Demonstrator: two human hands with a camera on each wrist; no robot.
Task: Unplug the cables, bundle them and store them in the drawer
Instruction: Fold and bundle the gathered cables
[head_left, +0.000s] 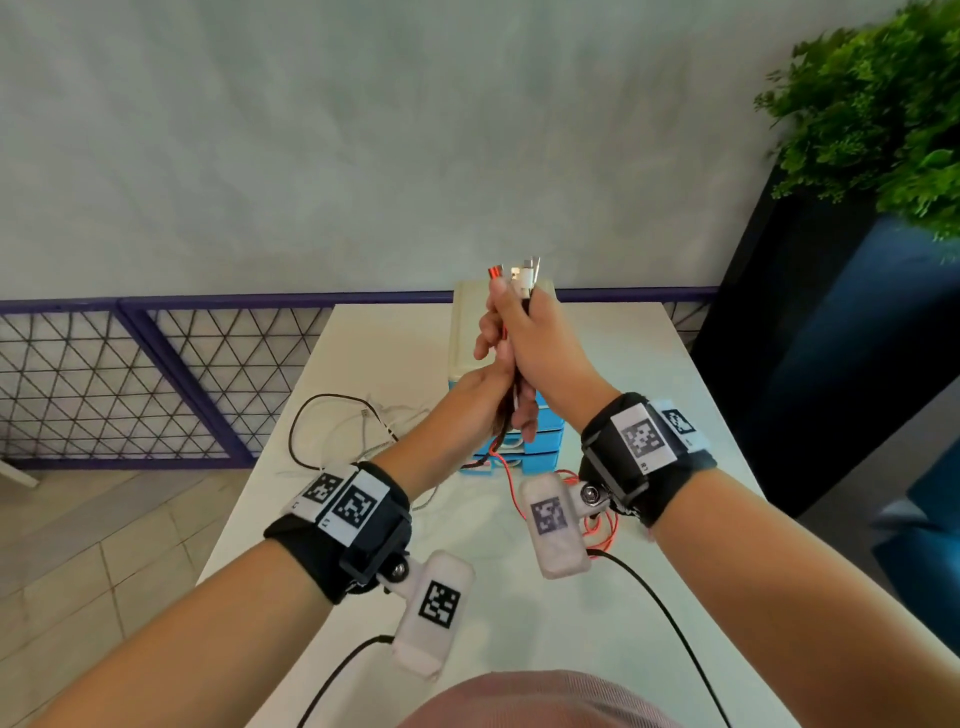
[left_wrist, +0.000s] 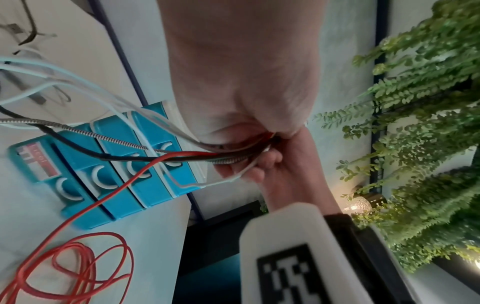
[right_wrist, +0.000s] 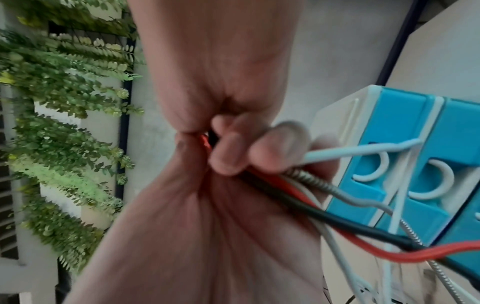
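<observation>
Both hands hold a bundle of cables upright above the white table (head_left: 649, 374). My right hand (head_left: 511, 322) grips the bundle near the top, where several plug ends (head_left: 519, 273) stick out. Just below it, my left hand (head_left: 506, 400) grips the same bundle. The cables (left_wrist: 182, 156) are red, black, white and braided silver, and they trail down in front of the blue drawer unit (head_left: 540, 441). The red cable (head_left: 597, 525) lies looped on the table at the right. Black and white slack (head_left: 332, 431) lies at the left. All the drawers (left_wrist: 116, 185) look closed.
A purple mesh fence (head_left: 156, 374) runs behind the table's far edge. A leafy plant (head_left: 883, 104) on a dark planter (head_left: 805, 364) stands close on the right. The floor drops away at the left table edge.
</observation>
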